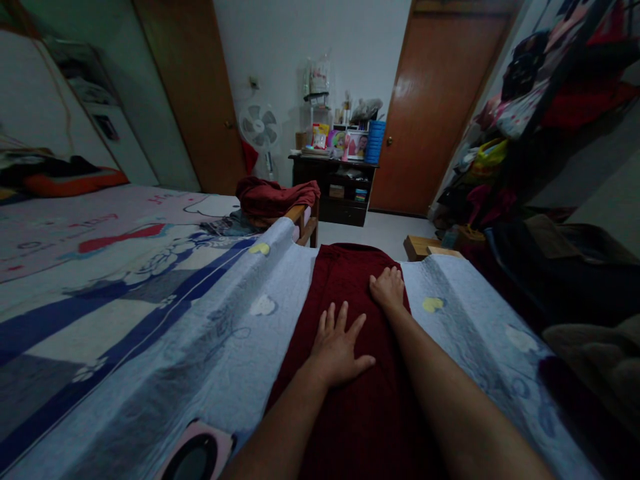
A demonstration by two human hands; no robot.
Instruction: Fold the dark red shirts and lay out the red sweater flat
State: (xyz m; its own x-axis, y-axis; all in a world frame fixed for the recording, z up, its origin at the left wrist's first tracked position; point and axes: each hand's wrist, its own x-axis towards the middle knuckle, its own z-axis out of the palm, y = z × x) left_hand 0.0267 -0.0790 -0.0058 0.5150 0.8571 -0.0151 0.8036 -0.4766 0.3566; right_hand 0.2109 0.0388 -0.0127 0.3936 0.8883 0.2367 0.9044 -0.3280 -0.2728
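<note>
A dark red cloth (357,287) lies lengthwise over a light blue sheet (265,340) with heart shapes. My left hand (340,347) rests palm down on the cloth's middle, fingers spread, thumb pointing right. Farther up, near the cloth's right edge, my right hand (389,288) lies flat with its fingers slightly apart. Neither hand holds anything. The near part of the cloth runs between my forearms and out of the bottom of the view.
A pink device with a dark round face (197,457) lies at the lower left. Folded reddish clothes (277,200) sit beyond the sheet, near a wooden frame. Dark clothes (565,267) are heaped at the right. A fan and a black cabinet (333,180) stand at the back.
</note>
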